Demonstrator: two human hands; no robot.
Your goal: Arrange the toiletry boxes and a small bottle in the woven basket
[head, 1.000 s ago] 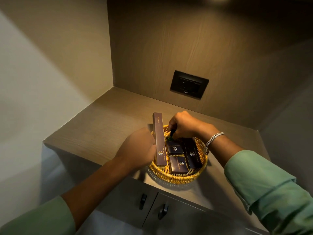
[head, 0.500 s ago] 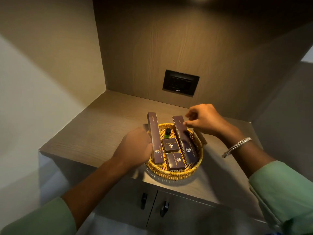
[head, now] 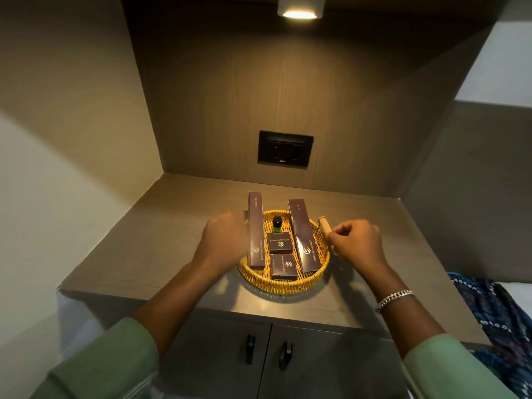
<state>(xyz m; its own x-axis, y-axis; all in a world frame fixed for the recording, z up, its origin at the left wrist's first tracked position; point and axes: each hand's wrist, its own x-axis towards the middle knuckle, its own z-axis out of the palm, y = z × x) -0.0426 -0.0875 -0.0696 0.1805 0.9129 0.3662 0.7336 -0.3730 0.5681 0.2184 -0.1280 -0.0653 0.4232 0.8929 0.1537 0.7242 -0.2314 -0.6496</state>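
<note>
The round woven basket (head: 283,283) sits near the front edge of the brown countertop. Inside lie two long dark boxes, one at the left (head: 255,230) and one at the right (head: 303,234). Between them are two small square boxes (head: 279,242) (head: 283,266). Behind these stands a small green bottle with a black cap (head: 277,224). My left hand (head: 223,240) is curled against the basket's left side and hides that handle. My right hand (head: 355,243) is closed on the lower end of the wooden right handle (head: 324,224).
The countertop (head: 172,226) lies in a niche with walls at the back and left, a black socket plate (head: 285,149) on the back wall and a lamp (head: 300,7) overhead. Cabinet doors with two dark handles (head: 267,351) are below. Patterned fabric (head: 498,312) lies at the right.
My right hand let go of the bottle, touched the far end of the right long box, then came down onto the basket's right handle. My left hand stayed at the left side.
</note>
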